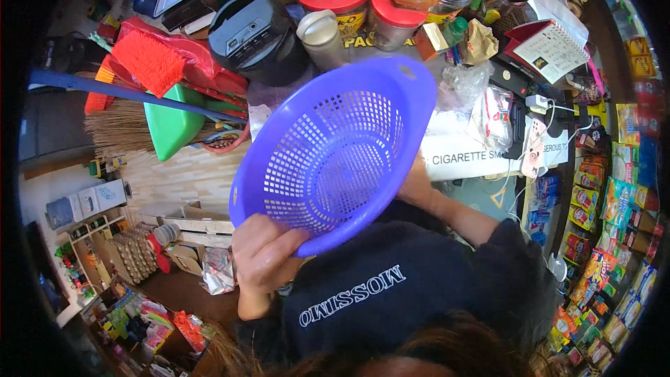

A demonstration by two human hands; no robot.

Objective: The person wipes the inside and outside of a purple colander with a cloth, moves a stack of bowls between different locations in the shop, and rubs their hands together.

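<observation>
A purple plastic colander (340,178) with rows of square holes is tilted in front of my dark shirt, its bare inside facing me. My left hand (268,243) grips the near left part of its rim, with the thumb and fingers around the edge. Against the outer right side rests my right hand (417,180), holding the colander from behind; its fingers are hidden by the colander's wall. Beyond the colander lies a cluttered counter, where a black round appliance (256,36) and a jar with a red lid (398,15) stand.
Left of the counter are a red brush (148,60), a green dustpan (172,120) and a stick broom (118,125). A phone (534,146) with white cables and a spiral desk calendar (549,52) sit at the right. Hanging snack packets (586,204) line the right side.
</observation>
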